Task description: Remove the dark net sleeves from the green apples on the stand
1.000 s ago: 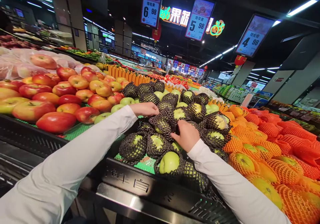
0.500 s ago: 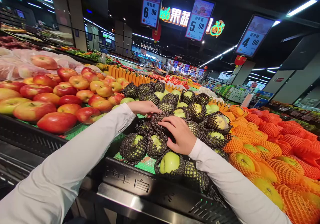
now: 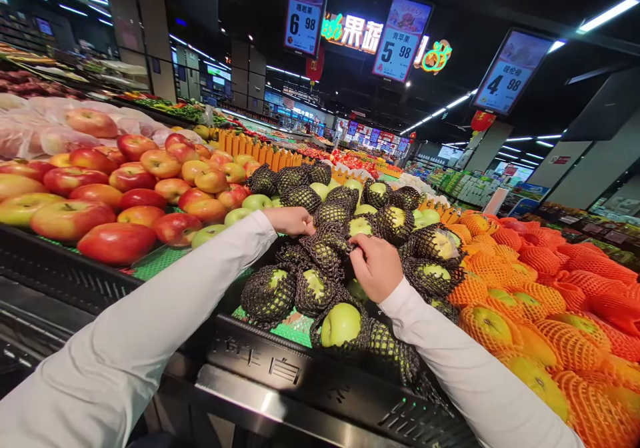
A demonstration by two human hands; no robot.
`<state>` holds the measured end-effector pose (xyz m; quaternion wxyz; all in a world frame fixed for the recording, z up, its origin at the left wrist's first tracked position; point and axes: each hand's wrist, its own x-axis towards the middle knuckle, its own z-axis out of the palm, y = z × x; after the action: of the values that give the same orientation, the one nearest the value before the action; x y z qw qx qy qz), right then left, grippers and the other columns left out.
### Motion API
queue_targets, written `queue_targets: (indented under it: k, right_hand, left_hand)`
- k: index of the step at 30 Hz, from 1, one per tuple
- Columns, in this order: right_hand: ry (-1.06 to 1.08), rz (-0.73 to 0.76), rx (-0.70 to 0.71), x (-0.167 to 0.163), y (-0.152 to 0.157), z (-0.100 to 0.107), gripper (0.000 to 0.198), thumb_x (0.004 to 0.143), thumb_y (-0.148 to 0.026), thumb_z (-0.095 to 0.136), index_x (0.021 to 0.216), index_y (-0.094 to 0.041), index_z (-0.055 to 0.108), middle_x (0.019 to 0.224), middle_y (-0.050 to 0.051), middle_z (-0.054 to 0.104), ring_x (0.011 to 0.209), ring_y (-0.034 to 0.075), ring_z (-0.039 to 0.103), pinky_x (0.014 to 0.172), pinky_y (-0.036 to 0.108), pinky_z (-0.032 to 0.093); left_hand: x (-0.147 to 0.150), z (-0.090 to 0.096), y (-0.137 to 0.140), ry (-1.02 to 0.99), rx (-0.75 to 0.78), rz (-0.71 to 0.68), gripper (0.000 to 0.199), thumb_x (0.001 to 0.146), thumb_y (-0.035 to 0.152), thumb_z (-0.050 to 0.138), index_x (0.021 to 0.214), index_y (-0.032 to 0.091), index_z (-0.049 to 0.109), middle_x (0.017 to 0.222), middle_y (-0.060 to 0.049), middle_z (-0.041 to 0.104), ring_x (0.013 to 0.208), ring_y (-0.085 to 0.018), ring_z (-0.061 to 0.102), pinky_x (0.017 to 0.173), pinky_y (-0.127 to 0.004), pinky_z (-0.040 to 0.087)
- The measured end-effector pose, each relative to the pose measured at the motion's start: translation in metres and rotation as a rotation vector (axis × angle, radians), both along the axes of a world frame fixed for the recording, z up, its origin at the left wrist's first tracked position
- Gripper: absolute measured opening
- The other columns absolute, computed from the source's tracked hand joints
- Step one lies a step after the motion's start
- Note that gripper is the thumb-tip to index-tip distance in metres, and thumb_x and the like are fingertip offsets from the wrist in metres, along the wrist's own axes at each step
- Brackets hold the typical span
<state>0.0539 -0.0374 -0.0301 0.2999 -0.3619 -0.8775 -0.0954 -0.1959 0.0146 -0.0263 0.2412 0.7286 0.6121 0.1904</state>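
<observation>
Between my two hands sits a green apple in a black foam net (image 3: 327, 251), on top of the pile. My left hand (image 3: 293, 221) is closed, its fingertips pinching the far left edge of that net. On the opposite side, my right hand (image 3: 377, 265) pinches the net's right edge between thumb and forefinger. The net hides most of the apple inside. Around them lie several other netted green apples (image 3: 269, 295), and one nearer the front (image 3: 341, 325) shows much of its bare green skin.
A black crate (image 3: 270, 361) with a green liner holds the green apples. Red and yellow apples (image 3: 117, 243) fill the left side. Citrus fruits in orange nets (image 3: 485, 325) and red nets (image 3: 583, 281) lie on the right. Price screens (image 3: 403, 38) hang overhead.
My right hand has moved right and its spread fingers have drawn together on the net's edge. My left hand has shifted slightly toward me, and the net now stretches between both hands.
</observation>
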Motion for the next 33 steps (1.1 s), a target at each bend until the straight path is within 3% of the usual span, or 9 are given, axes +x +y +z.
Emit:
queue_targets:
  k: [4, 9, 13, 18, 22, 26, 30, 33]
  right_hand:
    - [0.0, 0.136, -0.028, 0.0, 0.002, -0.006, 0.033, 0.089, -0.01, 0.043, 0.103, -0.02, 0.071, 0.1, 0.006, 0.073, 0.089, 0.021, 0.067, 0.079, 0.032, 0.049]
    - [-0.021, 0.27, -0.005, -0.001, 0.003, -0.01, 0.032, 0.088, -0.006, 0.047, 0.104, -0.021, 0.071, 0.108, 0.006, 0.071, 0.091, 0.021, 0.068, 0.079, 0.033, 0.052]
    - [0.027, 0.207, -0.039, 0.0, 0.006, -0.01, 0.024, 0.092, -0.012, 0.05, 0.104, -0.02, 0.069, 0.101, 0.005, 0.072, 0.091, 0.022, 0.068, 0.082, 0.034, 0.052]
    - [0.098, 0.083, -0.104, 0.001, 0.012, -0.009, 0.021, 0.091, -0.022, 0.056, 0.108, -0.02, 0.069, 0.102, 0.006, 0.073, 0.087, 0.022, 0.069, 0.075, 0.033, 0.052]
    - [0.092, 0.08, -0.127, 0.0, 0.011, -0.009, 0.039, 0.084, -0.028, 0.06, 0.121, -0.016, 0.064, 0.116, 0.011, 0.071, 0.1, 0.025, 0.069, 0.085, 0.036, 0.053]
    - [-0.038, 0.038, -0.158, -0.002, 0.005, -0.008, 0.05, 0.076, -0.033, 0.063, 0.122, -0.013, 0.057, 0.117, 0.015, 0.069, 0.104, 0.032, 0.067, 0.091, 0.044, 0.052]
    - [-0.063, 0.014, -0.21, -0.005, 0.002, -0.007, 0.037, 0.069, -0.029, 0.066, 0.103, -0.016, 0.056, 0.103, 0.013, 0.069, 0.094, 0.031, 0.066, 0.082, 0.041, 0.051]
    - [0.102, 0.025, -0.24, -0.007, 0.001, -0.007, 0.028, 0.066, -0.028, 0.067, 0.088, -0.02, 0.052, 0.093, 0.009, 0.068, 0.084, 0.026, 0.065, 0.075, 0.037, 0.051]
  left_hand:
    - [0.009, -0.004, 0.002, 0.12, 0.115, 0.086, 0.015, 0.07, 0.029, 0.059, 0.062, 0.017, 0.056, 0.055, 0.002, 0.054, 0.055, -0.012, 0.044, 0.057, -0.023, 0.033]
    - [0.022, -0.009, 0.001, 0.151, 0.187, 0.084, 0.009, 0.07, 0.018, 0.054, 0.062, 0.017, 0.058, 0.064, -0.002, 0.062, 0.063, -0.014, 0.051, 0.062, -0.024, 0.036]
    - [0.026, -0.005, -0.003, 0.156, 0.212, 0.023, 0.011, 0.071, 0.015, 0.052, 0.061, 0.017, 0.056, 0.067, -0.002, 0.064, 0.066, -0.015, 0.054, 0.064, -0.024, 0.037]
    - [0.025, -0.001, -0.006, 0.11, 0.178, -0.057, 0.013, 0.074, 0.016, 0.048, 0.063, 0.018, 0.052, 0.058, 0.002, 0.057, 0.058, -0.013, 0.051, 0.061, -0.023, 0.036]
    - [0.026, -0.001, -0.007, -0.023, 0.088, -0.098, 0.013, 0.079, 0.025, 0.049, 0.071, 0.017, 0.054, 0.057, 0.003, 0.053, 0.049, -0.012, 0.047, 0.057, -0.024, 0.035]
    - [0.03, 0.0, -0.01, -0.147, 0.166, -0.178, 0.031, 0.081, 0.046, 0.056, 0.071, 0.017, 0.055, 0.055, 0.004, 0.048, 0.048, -0.01, 0.04, 0.052, -0.024, 0.03]
    - [0.035, 0.001, -0.013, -0.293, 0.192, -0.249, 0.046, 0.076, 0.063, 0.061, 0.072, 0.018, 0.052, 0.051, 0.005, 0.041, 0.046, -0.01, 0.034, 0.048, -0.024, 0.024]
    - [0.037, 0.004, -0.016, -0.395, 0.173, -0.207, 0.053, 0.073, 0.07, 0.063, 0.075, 0.018, 0.053, 0.053, 0.005, 0.04, 0.046, -0.01, 0.037, 0.046, -0.025, 0.024]
